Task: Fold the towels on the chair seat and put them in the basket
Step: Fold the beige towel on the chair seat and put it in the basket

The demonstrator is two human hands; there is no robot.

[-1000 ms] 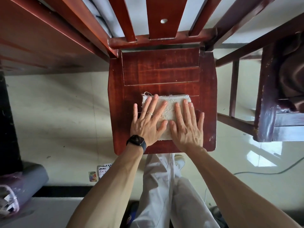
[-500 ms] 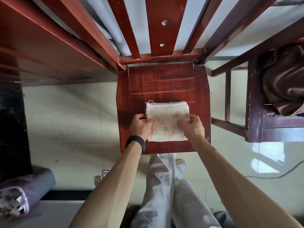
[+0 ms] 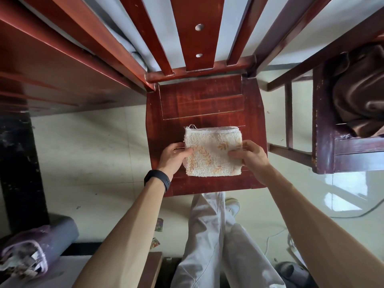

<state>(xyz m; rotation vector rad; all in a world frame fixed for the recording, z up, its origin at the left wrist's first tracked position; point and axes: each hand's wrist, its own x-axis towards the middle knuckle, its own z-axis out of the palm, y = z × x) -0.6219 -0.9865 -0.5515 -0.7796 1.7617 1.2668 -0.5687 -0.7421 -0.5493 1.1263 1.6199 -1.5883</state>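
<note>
Left hand (image 3: 174, 157) pinches the folded towel (image 3: 213, 151) at its nine o'clock edge, right hand (image 3: 250, 157) pinches the three o'clock edge. The towel sits on the chair seat (image 3: 199, 104), toward the seat's six o'clock.

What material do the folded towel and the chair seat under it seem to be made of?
Folded towel: looks like cotton terry, cream with faded orange leaf pattern; looped fuzzy pile and a frayed thread at one corner. Chair seat: appears to be wood, stained dark red with a glossy varnish; visible grain streaks and panel grooves.
</note>
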